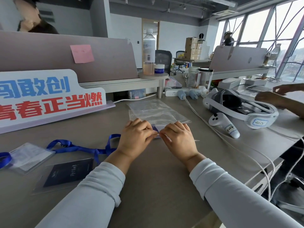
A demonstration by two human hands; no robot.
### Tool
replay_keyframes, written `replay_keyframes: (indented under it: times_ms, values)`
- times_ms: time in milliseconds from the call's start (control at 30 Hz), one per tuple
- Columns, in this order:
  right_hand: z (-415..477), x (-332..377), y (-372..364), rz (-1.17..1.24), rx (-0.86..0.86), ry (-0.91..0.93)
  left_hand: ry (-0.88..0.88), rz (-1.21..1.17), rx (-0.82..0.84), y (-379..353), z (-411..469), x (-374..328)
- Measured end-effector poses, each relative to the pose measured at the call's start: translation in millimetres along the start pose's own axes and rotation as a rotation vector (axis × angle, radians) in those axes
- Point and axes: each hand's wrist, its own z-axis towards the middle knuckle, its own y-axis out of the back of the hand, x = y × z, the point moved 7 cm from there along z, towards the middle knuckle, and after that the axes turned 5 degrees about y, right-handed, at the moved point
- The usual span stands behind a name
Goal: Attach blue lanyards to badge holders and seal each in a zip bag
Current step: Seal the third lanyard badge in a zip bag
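My left hand (137, 134) and my right hand (178, 137) meet fingertip to fingertip at the near edge of a clear zip bag (158, 128) lying on the grey desk (156, 178); both pinch that edge. Something blue-purple shows inside the bag between my fingers. More clear zip bags (154, 109) lie stacked just behind. A blue lanyard (79, 148) trails left from under my left wrist. Two badge holders lie at the left: a clear one with a pale card (31, 156) and one with a dark card (67, 171).
A white sign with blue and red characters (47, 97) stands at the left. A VR headset (238, 106), a white controller (225, 124) and white cables (246, 150) lie to the right. Another person's hands (276, 96) reach in at far right. A bottle (148, 53) stands on a shelf behind.
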Motion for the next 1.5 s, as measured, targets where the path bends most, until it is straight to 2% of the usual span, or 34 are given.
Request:
replay_keyframes:
  times_ms: [267,500,633,1300,1500]
  values:
    - [0.5,3.4,-2.3,-0.02,-0.004,0.012,-0.004,0.047,0.011,-0.4,1.4,-7.3]
    - [0.0,-3.3,-0.8,-0.047,0.005,-0.036,0.102,0.006,0.016,3.5,-1.6,5.2]
    - [0.4,-2.8,-0.4,-0.049,0.004,-0.036,0.082,0.012,0.017,0.4,-1.9,4.5]
    - [-4.0,-22.8,2.0,-0.101,0.106,-0.125,0.198,-0.039,-0.079,4.3,-10.8,29.2]
    - [-6.5,-27.3,0.9,-0.018,0.145,-0.173,0.228,-0.019,-0.086,5.8,-12.3,31.9]
